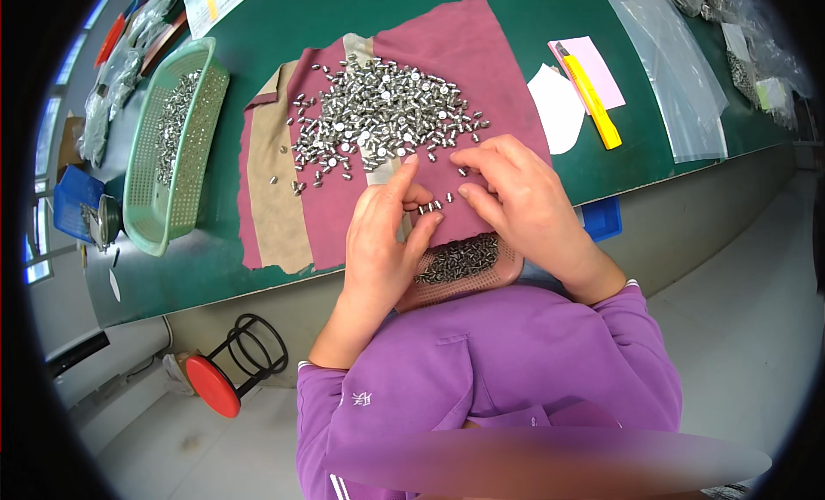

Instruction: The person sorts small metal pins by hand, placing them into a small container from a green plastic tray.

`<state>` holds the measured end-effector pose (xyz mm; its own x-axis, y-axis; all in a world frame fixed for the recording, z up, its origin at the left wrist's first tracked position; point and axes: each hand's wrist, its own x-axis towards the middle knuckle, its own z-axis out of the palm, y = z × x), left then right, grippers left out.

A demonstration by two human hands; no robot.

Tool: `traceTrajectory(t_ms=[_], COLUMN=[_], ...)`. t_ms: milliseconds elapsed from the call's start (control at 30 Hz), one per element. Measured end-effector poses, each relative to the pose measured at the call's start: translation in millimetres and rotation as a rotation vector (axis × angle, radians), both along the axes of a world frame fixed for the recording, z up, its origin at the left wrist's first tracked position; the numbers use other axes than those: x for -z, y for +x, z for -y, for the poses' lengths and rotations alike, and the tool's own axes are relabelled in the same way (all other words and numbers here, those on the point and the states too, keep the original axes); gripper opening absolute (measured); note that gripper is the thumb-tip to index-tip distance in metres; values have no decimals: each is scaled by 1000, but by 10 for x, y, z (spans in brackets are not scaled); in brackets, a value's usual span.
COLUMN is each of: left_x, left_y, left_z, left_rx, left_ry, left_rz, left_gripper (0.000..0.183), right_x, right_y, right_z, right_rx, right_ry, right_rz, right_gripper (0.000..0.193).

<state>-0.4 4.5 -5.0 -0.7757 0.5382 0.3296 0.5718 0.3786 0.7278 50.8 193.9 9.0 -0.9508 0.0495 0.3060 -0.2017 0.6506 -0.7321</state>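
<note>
Small shiny metal fittings (387, 104) lie heaped on a maroon cloth (481, 44) with beige strips. At the near edge of the cloth, my left hand (378, 233) has its thumb and index finger apart. A short row of fittings (430, 206) sits between its thumb and curled fingers, seemingly resting on the cloth. My right hand (524, 190) faces it, thumb and index finger spread. One fitting (462, 171) is by the right index fingertip, and another single fitting (449, 197) lies between the two hands.
Below the cloth's near edge, a pink basket (464, 289) holds many darker small metal parts. A green basket (137, 182) of metal parts stands left. A yellow utility knife (593, 100), paper (557, 113) and plastic bags (675, 79) lie right. A red stool (213, 386) stands on the floor.
</note>
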Motion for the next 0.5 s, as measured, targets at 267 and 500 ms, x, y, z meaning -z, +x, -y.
traceTrajectory(t_ms=[267, 500], left_x=[-14, -4], left_y=[13, -6], left_z=[-11, -40], left_rx=[-20, 2], left_ry=[-6, -42], left_rz=[13, -52], left_gripper=[77, 75], right_x=[35, 66], right_y=[19, 0], right_z=[-54, -6], right_rx=[-44, -89], right_ry=[106, 128], right_rz=[-73, -110], right_gripper=[15, 18])
